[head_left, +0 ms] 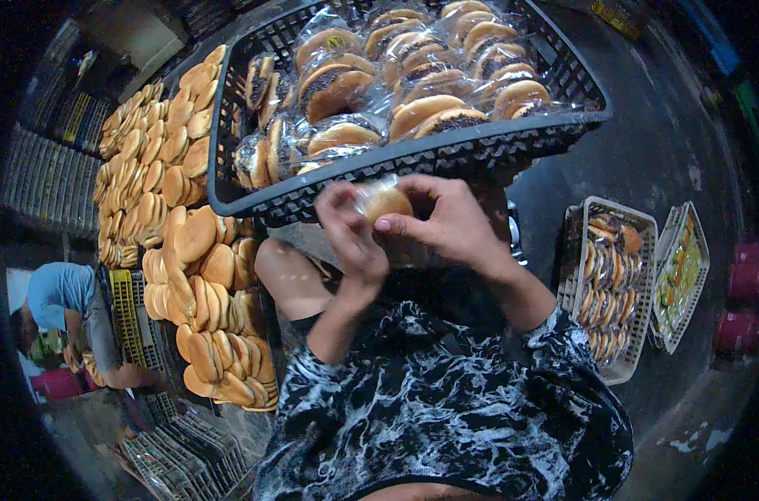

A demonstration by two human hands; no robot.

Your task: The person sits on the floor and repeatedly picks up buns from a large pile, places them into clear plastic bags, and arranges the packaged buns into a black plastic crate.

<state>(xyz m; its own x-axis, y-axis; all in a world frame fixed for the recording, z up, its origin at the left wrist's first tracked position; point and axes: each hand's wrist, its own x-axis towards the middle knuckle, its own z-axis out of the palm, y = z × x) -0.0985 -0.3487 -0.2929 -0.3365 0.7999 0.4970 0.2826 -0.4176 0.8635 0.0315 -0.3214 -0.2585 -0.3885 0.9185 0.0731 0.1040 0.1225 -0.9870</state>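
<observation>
Holding item: one round golden bun in clear plastic wrap (382,200), pinched between both hands at centre frame, just near of the black crate's front rim; left hand (352,238) grasping the bun's left side with curled fingers, thumb over the wrapper; right hand (448,219) grasping its right side, fingertips closed on the wrap. Black plastic lattice crate (413,154), just beyond the hands: filled with wrapped sandwich buns with dark filling (413,79), several to a bag, heaped to the far side. Left of the crate and hands: unwrapped plain buns (197,250) in long rows, stacked on edge, running from far left down to near left. Right, well apart from the hands: white wire-mesh tray (640,250) holding rows of filled buns, and just beside it to the right a second shallow tray (687,267) with yellow-green contents too small to tell. Near centre: dark marbled-print sleeves and garment (446,417) of the person. Far left, near edge: another person in a light blue shirt (58,292), bent over, beside stacked empty crates (179,455). Dark wet floor (663,159) at right
</observation>
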